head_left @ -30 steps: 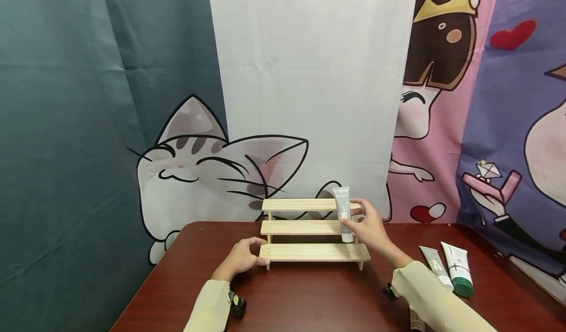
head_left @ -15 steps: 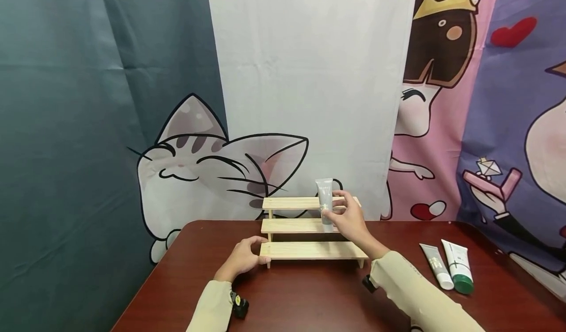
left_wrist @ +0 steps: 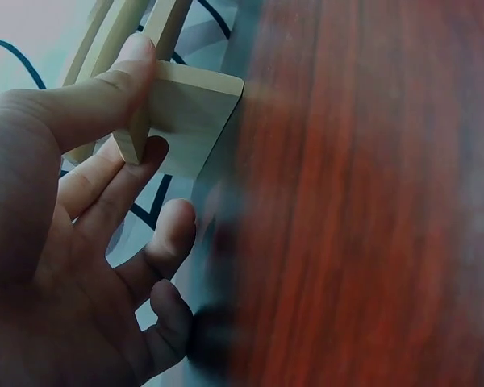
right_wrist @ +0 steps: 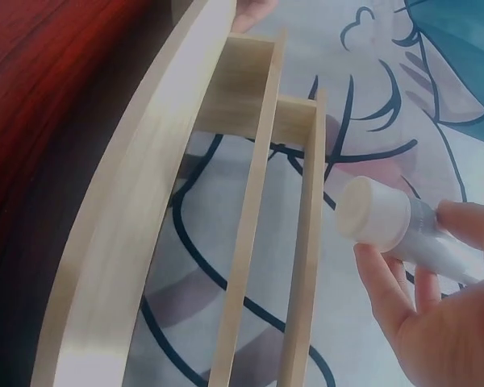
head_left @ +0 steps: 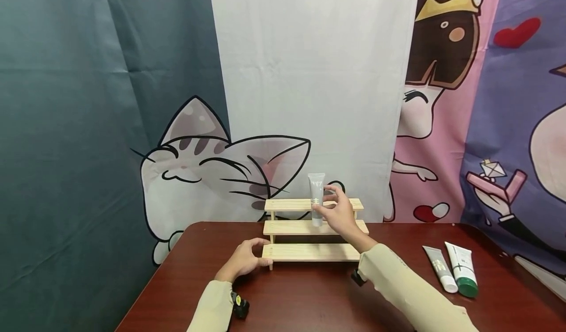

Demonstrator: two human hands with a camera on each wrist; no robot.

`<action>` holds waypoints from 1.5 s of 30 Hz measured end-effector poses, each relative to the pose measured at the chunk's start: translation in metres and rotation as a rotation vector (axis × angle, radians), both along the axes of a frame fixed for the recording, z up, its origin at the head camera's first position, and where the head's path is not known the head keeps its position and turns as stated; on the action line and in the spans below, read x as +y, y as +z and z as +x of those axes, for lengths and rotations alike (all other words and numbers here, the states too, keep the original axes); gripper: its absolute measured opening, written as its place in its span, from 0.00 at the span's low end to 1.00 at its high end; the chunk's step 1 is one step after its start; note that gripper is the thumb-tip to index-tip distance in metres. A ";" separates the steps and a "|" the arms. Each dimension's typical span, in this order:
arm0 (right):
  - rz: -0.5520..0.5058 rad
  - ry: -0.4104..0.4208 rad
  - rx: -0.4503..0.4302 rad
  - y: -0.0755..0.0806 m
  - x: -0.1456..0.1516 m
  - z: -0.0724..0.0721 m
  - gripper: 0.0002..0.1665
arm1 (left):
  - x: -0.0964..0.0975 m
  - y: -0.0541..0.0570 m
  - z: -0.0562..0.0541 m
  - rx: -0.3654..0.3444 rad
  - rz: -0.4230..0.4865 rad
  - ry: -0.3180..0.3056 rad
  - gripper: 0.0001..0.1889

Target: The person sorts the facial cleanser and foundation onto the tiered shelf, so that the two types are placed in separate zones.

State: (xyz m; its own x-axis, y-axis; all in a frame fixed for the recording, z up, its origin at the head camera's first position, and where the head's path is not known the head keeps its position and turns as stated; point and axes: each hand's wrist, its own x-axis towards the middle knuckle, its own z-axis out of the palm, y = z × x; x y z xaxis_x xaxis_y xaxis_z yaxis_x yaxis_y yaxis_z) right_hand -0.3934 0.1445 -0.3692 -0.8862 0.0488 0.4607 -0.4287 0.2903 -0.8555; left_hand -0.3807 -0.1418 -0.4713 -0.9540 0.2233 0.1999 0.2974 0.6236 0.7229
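A three-tier wooden display stand (head_left: 309,252) stands at the far side of the table. My left hand (head_left: 244,261) pinches the left end of its lowest shelf; in the left wrist view the thumb of that hand (left_wrist: 56,234) lies on one face of the board and fingertips touch the other. My right hand (head_left: 340,216) holds a grey squeeze tube (head_left: 316,189) upright, white cap down, in front of the upper shelves. In the right wrist view the white cap (right_wrist: 375,214) of the tube appears apart from the shelf boards, with thumb and fingers around the tube.
Two more squeeze tubes lie on the table at the right: a grey one (head_left: 440,269) with a white cap and a white one (head_left: 461,268) with a green cap. A printed cloth backdrop (head_left: 309,76) hangs behind the dark red table (head_left: 287,297).
My right hand has carried the grey tube leftward and slightly up, from the stand's right end toward its middle. My left hand has stayed on the lowest shelf.
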 end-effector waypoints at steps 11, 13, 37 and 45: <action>-0.031 0.034 -0.024 -0.002 -0.014 -0.009 0.40 | 0.000 0.000 -0.003 -0.034 0.000 -0.004 0.25; -0.048 0.051 -0.036 -0.002 -0.017 -0.011 0.39 | -0.001 -0.001 -0.003 -0.035 -0.005 -0.003 0.25; -0.168 0.061 -0.071 0.005 -0.057 -0.033 0.37 | -0.005 0.000 0.004 -0.003 0.014 -0.040 0.26; -0.120 0.017 -0.018 0.002 -0.063 -0.044 0.36 | -0.003 -0.001 0.001 0.002 0.011 -0.043 0.26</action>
